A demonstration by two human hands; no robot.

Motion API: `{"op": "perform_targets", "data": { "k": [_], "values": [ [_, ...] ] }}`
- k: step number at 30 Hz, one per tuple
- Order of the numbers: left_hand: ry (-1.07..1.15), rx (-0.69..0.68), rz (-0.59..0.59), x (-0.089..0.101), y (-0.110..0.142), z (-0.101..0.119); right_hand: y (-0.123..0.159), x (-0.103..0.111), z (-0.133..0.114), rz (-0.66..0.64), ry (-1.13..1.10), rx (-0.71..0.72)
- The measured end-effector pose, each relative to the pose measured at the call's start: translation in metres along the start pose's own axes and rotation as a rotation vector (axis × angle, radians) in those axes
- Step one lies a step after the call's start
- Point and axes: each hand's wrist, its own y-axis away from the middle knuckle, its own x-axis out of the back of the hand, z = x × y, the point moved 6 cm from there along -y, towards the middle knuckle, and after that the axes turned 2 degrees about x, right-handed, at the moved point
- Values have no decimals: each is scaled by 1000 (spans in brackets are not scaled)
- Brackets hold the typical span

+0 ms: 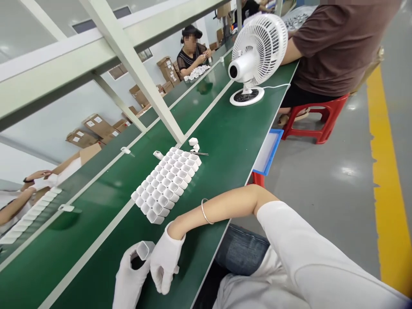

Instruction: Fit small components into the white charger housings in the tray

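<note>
My left hand (128,272), in a white glove, is closed around a small white square cup (143,250) whose open end faces up toward me. Right beside it, my right hand (165,259), also gloved, has its fingers curled downward over the green table. A small white bit shows at its edge, but I cannot make out whether that is a held piece or a fingertip. Just beyond my hands stands a block of similar white cups (167,180), packed in rows with their openings up.
Behind the cups lie small white pieces (193,142) and dark tweezers (200,153). A slanted frame post (138,73) meets the table nearby. Farther along stands a white fan (257,51). Co-workers sit around the table; a blue-rimmed tray (269,151) is at the right edge.
</note>
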Motion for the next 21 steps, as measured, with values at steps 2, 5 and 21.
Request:
{"op": "perform_targets", "data": {
  "k": [2,5,21],
  "values": [
    [3,-20,0,-1,2,3,3,-2,1,5,18,-20],
    [1,-54,11,-2,3,6,10,-4,2,20,73,-43],
    [82,-102,-26,-16,10,22,33,-21,10,-34,433,-112]
  ]
}}
